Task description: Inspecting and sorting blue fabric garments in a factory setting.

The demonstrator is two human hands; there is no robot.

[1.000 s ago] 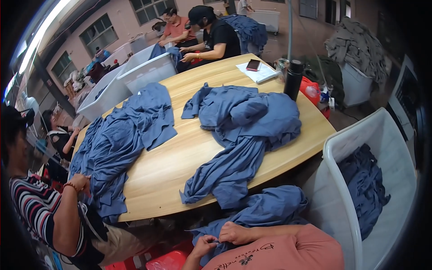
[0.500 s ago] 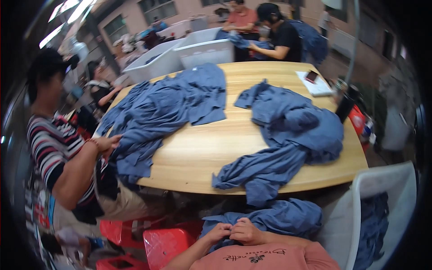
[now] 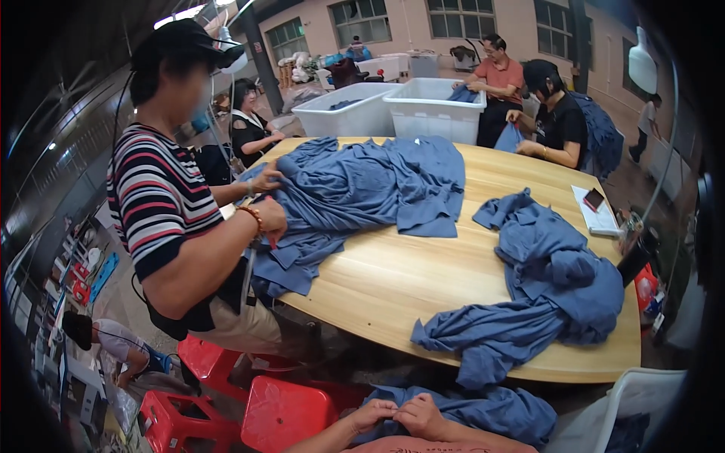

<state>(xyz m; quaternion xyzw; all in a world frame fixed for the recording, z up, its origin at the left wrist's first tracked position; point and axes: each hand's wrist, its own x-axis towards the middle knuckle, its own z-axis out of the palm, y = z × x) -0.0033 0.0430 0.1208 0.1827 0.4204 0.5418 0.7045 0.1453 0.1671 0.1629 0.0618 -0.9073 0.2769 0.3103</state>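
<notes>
A dark blue garment (image 3: 498,414) lies bunched across my lap, below the table's near edge. My left hand (image 3: 373,414) pinches at its edge with bent fingers. Touching it fingertip to fingertip, my right hand (image 3: 420,415) is also closed in a pinch on the cloth. The exact bit of fabric between the fingers is too small to make out. On the table ahead and to the right rests a loose heap of blue garments (image 3: 563,268), one sleeve-like length trailing toward the near edge.
The wooden table (image 3: 393,279) carries another blue garment pile (image 3: 362,185), which a co-worker in stripes (image 3: 181,211) handles. Red stools (image 3: 287,411) stand at left, and a white bin (image 3: 630,408) at right. A phone (image 3: 593,199) lies on papers. Two people work beside far bins (image 3: 438,113).
The view has tilted up and turned left. My hands stay pinched together on the garment. The striped co-worker now has both hands at the pile; the far co-worker's cloth has been lowered.
</notes>
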